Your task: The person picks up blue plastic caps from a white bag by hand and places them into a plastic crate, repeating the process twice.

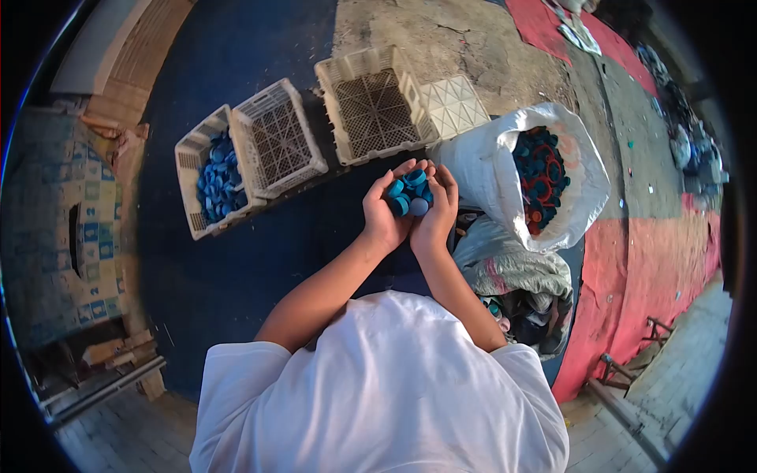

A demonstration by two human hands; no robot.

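Observation:
My left hand (382, 219) and my right hand (435, 222) are cupped side by side, holding several blue and teal bottle caps (409, 194) between them. Their fingers curl up around the small pile. To the right of my hands leans a white woven sack (473, 167), its mouth turned toward me, with teal, dark and red caps (541, 177) inside. At the left, a cream plastic crate (193, 206) contains a heap of blue caps (221, 180).
Two cream crates without caps, a middle one (322, 164) and a farther one (325, 79), stand beyond my hands. A pale lattice panel (457, 106) lies by the sack. Close on my right sits a second sack (516, 268) with mixed items.

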